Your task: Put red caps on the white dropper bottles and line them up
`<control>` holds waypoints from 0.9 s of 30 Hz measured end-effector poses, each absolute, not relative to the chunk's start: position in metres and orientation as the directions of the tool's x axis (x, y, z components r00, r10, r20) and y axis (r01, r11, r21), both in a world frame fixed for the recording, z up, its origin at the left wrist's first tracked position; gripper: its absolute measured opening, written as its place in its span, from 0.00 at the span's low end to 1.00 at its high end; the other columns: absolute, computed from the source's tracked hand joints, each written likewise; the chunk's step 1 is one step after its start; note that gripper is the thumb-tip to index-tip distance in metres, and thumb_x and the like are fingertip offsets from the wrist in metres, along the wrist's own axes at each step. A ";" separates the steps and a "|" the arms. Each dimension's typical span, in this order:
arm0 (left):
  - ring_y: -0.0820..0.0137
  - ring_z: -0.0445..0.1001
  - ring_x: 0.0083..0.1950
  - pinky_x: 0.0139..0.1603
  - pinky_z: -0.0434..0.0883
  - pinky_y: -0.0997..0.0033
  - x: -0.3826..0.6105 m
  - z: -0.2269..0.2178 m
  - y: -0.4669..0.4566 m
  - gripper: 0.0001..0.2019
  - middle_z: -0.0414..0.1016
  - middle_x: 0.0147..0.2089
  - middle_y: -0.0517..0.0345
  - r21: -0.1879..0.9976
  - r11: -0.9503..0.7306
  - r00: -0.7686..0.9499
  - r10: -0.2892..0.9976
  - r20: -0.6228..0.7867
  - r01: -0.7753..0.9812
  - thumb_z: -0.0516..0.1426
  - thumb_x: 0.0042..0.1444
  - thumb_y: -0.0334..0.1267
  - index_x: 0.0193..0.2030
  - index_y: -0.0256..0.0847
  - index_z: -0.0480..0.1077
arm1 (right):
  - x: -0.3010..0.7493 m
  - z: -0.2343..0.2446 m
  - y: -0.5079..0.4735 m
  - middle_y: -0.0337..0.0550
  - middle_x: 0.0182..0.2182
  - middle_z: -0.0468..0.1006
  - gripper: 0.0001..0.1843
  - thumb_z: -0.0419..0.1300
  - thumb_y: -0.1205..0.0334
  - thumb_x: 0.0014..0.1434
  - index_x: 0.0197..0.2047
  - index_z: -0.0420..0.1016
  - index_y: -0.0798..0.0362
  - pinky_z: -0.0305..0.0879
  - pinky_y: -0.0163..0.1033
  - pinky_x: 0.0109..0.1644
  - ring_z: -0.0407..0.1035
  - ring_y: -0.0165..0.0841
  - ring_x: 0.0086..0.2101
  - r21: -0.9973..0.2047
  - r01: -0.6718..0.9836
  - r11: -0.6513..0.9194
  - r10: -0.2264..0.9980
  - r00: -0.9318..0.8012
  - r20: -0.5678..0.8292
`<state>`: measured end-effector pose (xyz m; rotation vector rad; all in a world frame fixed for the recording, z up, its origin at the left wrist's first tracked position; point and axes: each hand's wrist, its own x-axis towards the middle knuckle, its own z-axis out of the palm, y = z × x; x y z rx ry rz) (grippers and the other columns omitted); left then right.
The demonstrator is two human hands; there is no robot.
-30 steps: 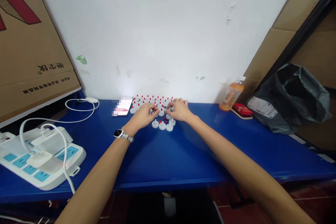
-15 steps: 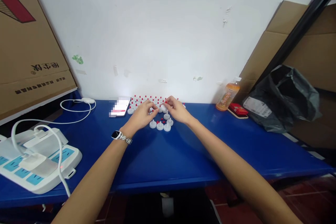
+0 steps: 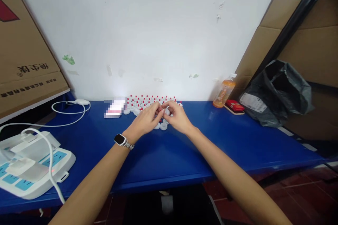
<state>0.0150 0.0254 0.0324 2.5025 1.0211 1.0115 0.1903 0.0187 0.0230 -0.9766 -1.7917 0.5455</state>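
Observation:
My left hand (image 3: pixel 146 120) and my right hand (image 3: pixel 176 116) meet fingertip to fingertip over a blue table (image 3: pixel 169 154). Between them they pinch a small white cap piece (image 3: pixel 166 111); a tiny red part shows at my left fingertips. Beneath the hands lie a few loose white caps (image 3: pixel 163 126). Behind them, against the wall, stand several rows of white caps with red tips (image 3: pixel 148 100). A watch sits on my left wrist.
A phone (image 3: pixel 114 108) lies left of the caps. A white power strip (image 3: pixel 31 165) with cables sits at the near left, under a cardboard box (image 3: pixel 23 56). An orange drink bottle (image 3: pixel 223 93), a red pack (image 3: pixel 234 106) and a black bag (image 3: pixel 280 91) stand at the right.
Both hands have lifted off the loose caps and drawn together, nearer to me, pinching a cap between them. The camera has swung slightly right.

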 end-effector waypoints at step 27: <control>0.70 0.65 0.33 0.36 0.63 0.69 0.002 0.025 0.054 0.14 0.67 0.32 0.60 0.623 -0.645 0.358 0.764 0.537 0.443 0.48 0.68 0.48 0.36 0.41 0.64 | 0.222 0.014 0.018 0.41 0.37 0.80 0.11 0.59 0.61 0.57 0.44 0.65 0.49 0.68 0.39 0.40 0.74 0.33 0.35 -0.772 0.291 0.565 0.819 -0.088 0.566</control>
